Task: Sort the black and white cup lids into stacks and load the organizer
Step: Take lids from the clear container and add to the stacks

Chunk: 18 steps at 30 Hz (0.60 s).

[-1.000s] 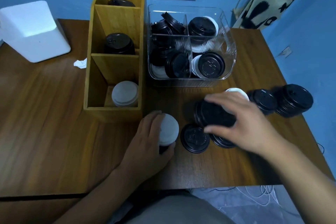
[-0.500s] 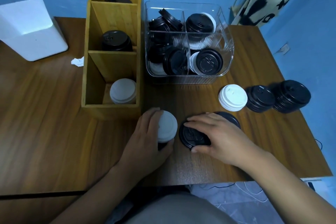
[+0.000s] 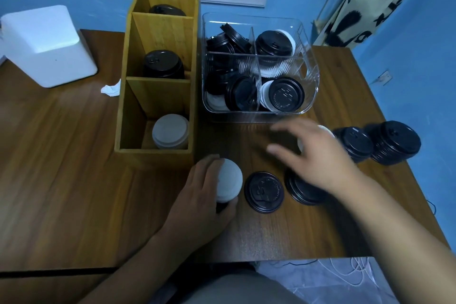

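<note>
- Wooden organizer (image 3: 158, 96) stands just beyond left hand (image 3: 197, 197), open tabletop (image 3: 74, 180) leftward
- It grasps a white lid stack (image 3: 229, 180)
- Right hand (image 3: 323, 160) splayed, holding nothing, over black lid stack (image 3: 303, 192)

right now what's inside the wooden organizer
The wooden organizer holds a white lid stack in its nearest compartment, a black lid stack in the middle, and a black lid in the farthest. The divider covers whatever lies under that farthest lid.

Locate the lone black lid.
Head view, lower centre: black lid lies flat between the white stack in the left hand and the low black stack.
</note>
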Available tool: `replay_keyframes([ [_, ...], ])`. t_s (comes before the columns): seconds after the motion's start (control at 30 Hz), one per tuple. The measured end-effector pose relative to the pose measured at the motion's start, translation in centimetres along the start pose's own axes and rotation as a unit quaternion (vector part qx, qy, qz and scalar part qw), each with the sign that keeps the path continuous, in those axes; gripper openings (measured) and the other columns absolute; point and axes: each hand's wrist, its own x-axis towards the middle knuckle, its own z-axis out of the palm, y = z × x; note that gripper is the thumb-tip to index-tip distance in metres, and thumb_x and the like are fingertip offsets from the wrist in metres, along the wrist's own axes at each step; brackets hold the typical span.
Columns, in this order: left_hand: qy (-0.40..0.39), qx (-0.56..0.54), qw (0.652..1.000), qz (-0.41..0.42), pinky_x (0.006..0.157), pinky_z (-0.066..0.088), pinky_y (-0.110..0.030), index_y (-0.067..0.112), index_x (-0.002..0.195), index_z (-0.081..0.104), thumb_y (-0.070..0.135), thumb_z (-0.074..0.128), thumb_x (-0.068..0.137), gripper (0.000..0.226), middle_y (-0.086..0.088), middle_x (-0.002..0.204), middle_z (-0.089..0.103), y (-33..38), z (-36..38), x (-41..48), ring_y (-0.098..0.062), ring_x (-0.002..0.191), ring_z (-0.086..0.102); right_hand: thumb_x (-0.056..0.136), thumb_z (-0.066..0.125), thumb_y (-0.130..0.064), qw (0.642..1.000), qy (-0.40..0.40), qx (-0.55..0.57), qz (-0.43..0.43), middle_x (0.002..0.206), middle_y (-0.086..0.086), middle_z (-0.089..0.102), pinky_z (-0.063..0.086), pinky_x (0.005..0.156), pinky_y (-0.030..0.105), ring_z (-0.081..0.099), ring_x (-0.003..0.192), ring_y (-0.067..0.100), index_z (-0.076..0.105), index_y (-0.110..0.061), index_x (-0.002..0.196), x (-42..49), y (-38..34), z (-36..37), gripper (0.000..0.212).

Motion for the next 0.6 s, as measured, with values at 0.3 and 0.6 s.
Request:
replay_keyframes([
  [0.3,0.005,0.003,1.0,0.004,0.113,0.03,-0.016,0.007,0.144,0.043,0.035,0.076,0.085,0.074,-0.006,0.148,0.041,-0.1,0.0,-0.1,-0.014,0.137,0.04,0.092,0.062,-0.052,0.951,-0.076,-0.295,0.058,0.129,0.011,0.06,0.045,0.098,0.044,0.058,0.116,0.037,0.049,-0.019,0.139,10.8,-0.1,-2.0,0.06],
  [0.6,-0.001,0.003,1.0,-0.001,0.111,0.034,-0.021,0.009,0.146,0.042,0.039,0.072,0.086,0.075,-0.005,0.15,0.04,-0.2,0.1,-0.1,-0.015,0.137,0.04,0.093,0.067,-0.026,0.992,0.116,-0.032,0.042,0.125,-0.005,0.061,0.048,0.093,0.031,0.059,0.111,0.016,0.057,-0.021,0.134,7.3,-0.1,-2.2,0.042],
])
